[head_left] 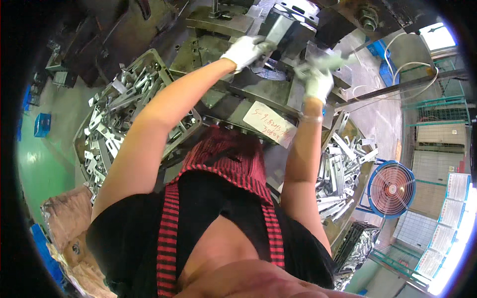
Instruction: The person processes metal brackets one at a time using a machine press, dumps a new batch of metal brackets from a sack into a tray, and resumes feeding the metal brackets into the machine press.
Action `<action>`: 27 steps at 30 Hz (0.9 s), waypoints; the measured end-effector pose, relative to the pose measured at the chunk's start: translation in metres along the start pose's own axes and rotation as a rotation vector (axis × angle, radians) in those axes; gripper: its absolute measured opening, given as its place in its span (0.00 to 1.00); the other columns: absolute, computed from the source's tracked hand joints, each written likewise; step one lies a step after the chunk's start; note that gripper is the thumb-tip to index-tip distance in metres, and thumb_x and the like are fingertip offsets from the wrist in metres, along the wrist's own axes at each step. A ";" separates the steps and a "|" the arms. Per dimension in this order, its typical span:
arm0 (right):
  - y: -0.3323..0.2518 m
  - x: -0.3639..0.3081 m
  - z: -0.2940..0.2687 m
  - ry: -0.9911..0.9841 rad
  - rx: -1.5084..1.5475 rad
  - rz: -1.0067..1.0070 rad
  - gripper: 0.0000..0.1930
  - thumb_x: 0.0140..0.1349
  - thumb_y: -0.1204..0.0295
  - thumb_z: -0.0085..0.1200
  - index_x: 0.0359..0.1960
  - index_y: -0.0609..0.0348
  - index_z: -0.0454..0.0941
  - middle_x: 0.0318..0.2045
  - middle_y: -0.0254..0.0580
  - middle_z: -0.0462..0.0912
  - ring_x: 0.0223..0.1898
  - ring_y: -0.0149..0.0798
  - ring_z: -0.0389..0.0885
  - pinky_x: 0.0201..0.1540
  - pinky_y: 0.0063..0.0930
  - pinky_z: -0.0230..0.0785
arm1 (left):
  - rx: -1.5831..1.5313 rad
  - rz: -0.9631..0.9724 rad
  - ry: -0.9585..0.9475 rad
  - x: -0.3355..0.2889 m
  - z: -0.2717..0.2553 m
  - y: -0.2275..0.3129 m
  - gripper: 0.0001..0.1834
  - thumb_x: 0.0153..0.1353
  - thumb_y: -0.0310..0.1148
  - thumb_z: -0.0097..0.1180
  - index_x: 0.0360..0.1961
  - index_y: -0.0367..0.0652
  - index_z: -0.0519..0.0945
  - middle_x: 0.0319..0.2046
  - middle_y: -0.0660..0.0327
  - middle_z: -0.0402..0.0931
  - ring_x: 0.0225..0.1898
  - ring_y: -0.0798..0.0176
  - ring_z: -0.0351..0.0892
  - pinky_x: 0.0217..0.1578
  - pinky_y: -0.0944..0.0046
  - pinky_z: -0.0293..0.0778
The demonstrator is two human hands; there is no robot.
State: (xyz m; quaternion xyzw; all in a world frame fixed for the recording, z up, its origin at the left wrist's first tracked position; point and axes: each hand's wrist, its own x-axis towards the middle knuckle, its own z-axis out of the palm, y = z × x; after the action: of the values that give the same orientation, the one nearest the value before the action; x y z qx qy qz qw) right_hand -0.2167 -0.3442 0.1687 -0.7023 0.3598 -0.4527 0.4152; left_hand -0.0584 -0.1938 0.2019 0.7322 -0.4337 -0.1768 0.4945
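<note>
My left hand (244, 52), in a white glove, reaches to the machine bed. Its fingers close at the near end of a silvery channel-shaped metal bracket (279, 29), which lies slanted on a dark block. To the right, my right hand (318, 83), also gloved, is smeared by motion over the right side of the press tooling (263, 92). A blurred greyish shape runs off from its fingers; whether they hold it I cannot tell. A paper label (268, 121) with red handwriting lies on the near edge of the tooling.
Metal bins with piled brackets stand on my left (112, 134) and right (338, 174). A blue-framed fan (392, 188) is at the right. Heavy machine parts with a large bolt (368, 20) overhang the far side. Brown sacks (67, 216) sit at lower left.
</note>
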 end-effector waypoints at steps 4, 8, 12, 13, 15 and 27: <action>0.046 -0.015 -0.087 0.531 1.089 0.412 0.14 0.53 0.62 0.45 0.32 0.60 0.75 0.34 0.42 0.77 0.36 0.35 0.74 0.42 0.28 0.68 | -0.031 -0.101 0.049 0.036 0.027 -0.023 0.23 0.56 0.48 0.46 0.47 0.44 0.73 0.26 0.59 0.75 0.14 0.69 0.71 0.11 0.70 0.67; 0.085 -0.023 -0.093 0.326 0.610 0.268 0.14 0.51 0.64 0.50 0.35 0.61 0.77 0.32 0.43 0.77 0.36 0.39 0.74 0.42 0.30 0.66 | 0.124 -0.065 0.192 0.052 0.047 -0.054 0.23 0.55 0.46 0.48 0.47 0.43 0.72 0.28 0.58 0.76 0.20 0.66 0.74 0.21 0.67 0.70; 0.018 -0.025 0.016 -0.030 0.142 0.189 0.14 0.51 0.69 0.52 0.37 0.64 0.77 0.37 0.48 0.79 0.38 0.39 0.76 0.44 0.27 0.66 | 0.072 0.018 0.292 0.002 0.041 -0.066 0.19 0.53 0.42 0.50 0.43 0.41 0.74 0.29 0.58 0.77 0.25 0.65 0.75 0.29 0.67 0.70; 0.003 -0.024 0.031 -0.159 0.020 0.106 0.15 0.51 0.67 0.52 0.37 0.65 0.77 0.36 0.50 0.79 0.38 0.40 0.77 0.44 0.27 0.66 | 0.126 0.067 0.325 -0.022 0.028 -0.055 0.18 0.53 0.41 0.50 0.41 0.41 0.76 0.28 0.58 0.77 0.25 0.66 0.74 0.28 0.67 0.70; -0.009 -0.013 0.062 -0.306 -0.135 0.057 0.17 0.50 0.63 0.51 0.36 0.65 0.77 0.36 0.53 0.78 0.39 0.44 0.77 0.45 0.28 0.66 | -0.050 -0.286 0.176 -0.070 -0.015 -0.039 0.15 0.52 0.38 0.51 0.37 0.41 0.78 0.26 0.60 0.77 0.26 0.68 0.75 0.29 0.69 0.70; 0.017 0.018 0.106 -0.309 -0.267 -0.007 0.17 0.50 0.60 0.53 0.34 0.62 0.79 0.30 0.50 0.80 0.34 0.45 0.79 0.39 0.31 0.68 | 0.741 -1.032 -0.141 -0.205 -0.094 -0.153 0.27 0.49 0.50 0.48 0.43 0.39 0.74 0.45 0.46 0.71 0.47 0.50 0.71 0.48 0.58 0.66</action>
State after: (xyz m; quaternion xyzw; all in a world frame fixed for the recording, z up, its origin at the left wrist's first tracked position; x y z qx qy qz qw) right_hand -0.1137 -0.3399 0.1336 -0.8134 0.3462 -0.2895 0.3671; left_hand -0.0382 0.0464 0.0749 0.9559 -0.0892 -0.2782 0.0301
